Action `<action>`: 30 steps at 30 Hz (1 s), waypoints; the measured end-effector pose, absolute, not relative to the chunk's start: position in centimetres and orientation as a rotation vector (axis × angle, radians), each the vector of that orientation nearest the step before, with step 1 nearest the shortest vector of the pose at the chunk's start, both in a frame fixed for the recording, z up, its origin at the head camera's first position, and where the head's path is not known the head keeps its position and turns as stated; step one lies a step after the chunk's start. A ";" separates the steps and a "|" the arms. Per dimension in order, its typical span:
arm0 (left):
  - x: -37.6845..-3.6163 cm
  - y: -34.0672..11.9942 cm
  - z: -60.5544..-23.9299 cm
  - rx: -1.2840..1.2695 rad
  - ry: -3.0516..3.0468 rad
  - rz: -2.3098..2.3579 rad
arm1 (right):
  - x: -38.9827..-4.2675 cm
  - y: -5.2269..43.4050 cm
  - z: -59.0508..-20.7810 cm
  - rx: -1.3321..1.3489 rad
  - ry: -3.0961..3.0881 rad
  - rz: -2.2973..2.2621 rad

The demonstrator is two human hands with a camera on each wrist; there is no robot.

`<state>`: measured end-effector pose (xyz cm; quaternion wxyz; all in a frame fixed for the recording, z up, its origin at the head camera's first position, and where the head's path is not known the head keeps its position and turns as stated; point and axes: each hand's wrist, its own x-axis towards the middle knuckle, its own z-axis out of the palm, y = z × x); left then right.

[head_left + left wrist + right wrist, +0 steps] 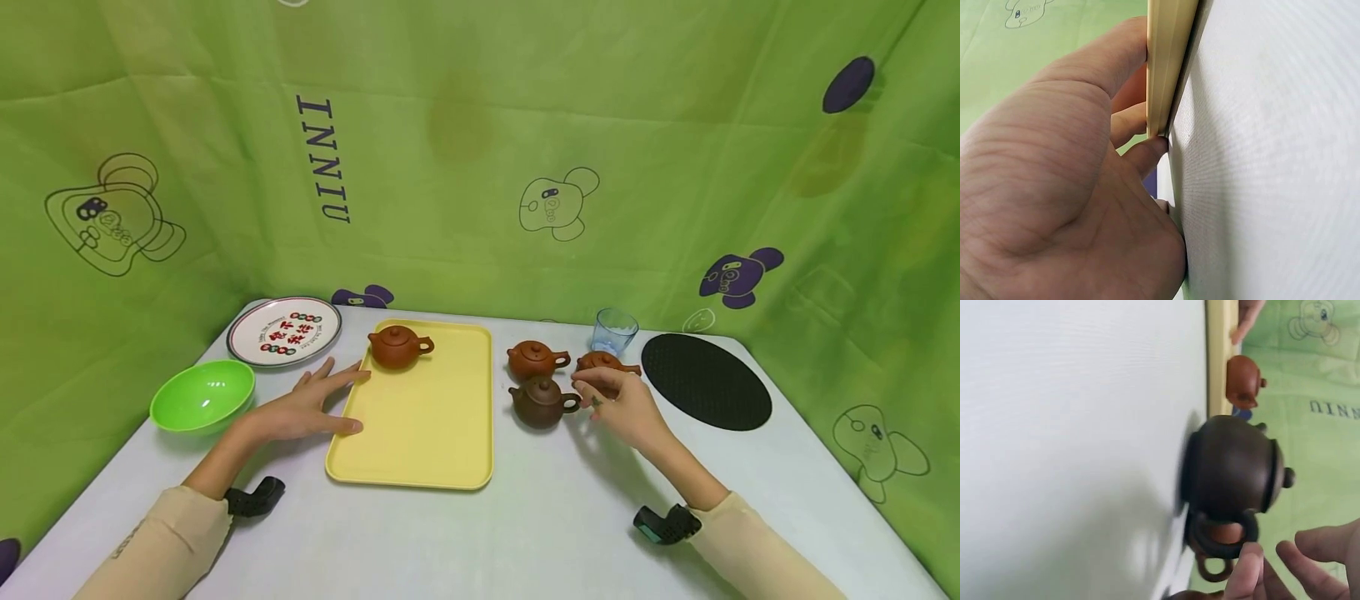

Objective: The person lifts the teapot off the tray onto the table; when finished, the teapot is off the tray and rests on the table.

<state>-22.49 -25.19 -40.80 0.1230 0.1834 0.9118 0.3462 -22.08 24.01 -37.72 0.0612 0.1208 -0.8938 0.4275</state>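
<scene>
My left hand (307, 406) lies at the left edge of the yellow tray (420, 433), fingers spread and fingertips resting on its rim. On the tray's far left part stands a reddish-brown teapot (397, 347). Beside the handle of a dark brown teapot (540, 404) is my right hand (622, 408). In the right wrist view one fingertip meets the handle of the dark teapot (1229, 469), while the other digits stay apart from it. Behind it are a second reddish-brown teapot (534, 360) and a third reddish-brown teapot (600, 361), partly hidden by the right hand.
A blue-tinted glass (615, 332) stands behind the teapots. To the right lies a black oval mat (705, 382). On the left are a white plate (262, 325) with red characters and a green bowl (202, 397). Green printed cloth (450, 208) encloses the white table (420, 542).
</scene>
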 end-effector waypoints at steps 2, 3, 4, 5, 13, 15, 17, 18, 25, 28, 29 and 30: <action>-22.5 -25.2 -40.8 0.534 2.657 1.014 | -22.2 23.8 -37.4 0.373 -2.687 1.311; -22.5 -25.2 -40.9 0.535 2.658 1.015 | -22.2 23.7 -37.3 0.380 -2.677 1.322; -22.5 -25.2 -40.9 0.535 2.658 1.015 | -22.2 23.6 -37.1 0.389 -2.666 1.330; -22.5 -25.2 -40.9 0.536 2.659 1.014 | -22.3 23.4 -36.9 0.396 -2.656 1.336; -22.5 -25.3 -40.9 0.532 2.668 1.005 | -22.4 20.8 -35.4 0.456 -2.613 1.461; -22.5 -25.3 -40.9 0.534 2.668 1.007 | -22.5 19.9 -35.3 0.473 -2.608 1.476; -22.4 -25.3 -40.9 0.532 2.665 1.009 | -22.6 18.9 -35.3 0.480 -2.610 1.481; -22.4 -25.3 -40.9 0.529 2.665 1.009 | -22.6 18.4 -35.3 0.483 -2.613 1.486; -22.5 -25.3 -41.0 0.538 2.676 1.004 | -23.2 14.4 -35.4 0.605 -2.589 1.536; -22.5 -25.4 -41.0 0.542 2.681 1.002 | -23.5 12.9 -35.5 0.635 -2.588 1.518; -22.5 -25.4 -41.0 0.540 2.682 0.999 | -23.6 12.5 -35.6 0.633 -2.591 1.522; -22.5 -25.4 -41.0 0.545 2.679 0.999 | -23.7 12.1 -35.6 0.624 -2.596 1.524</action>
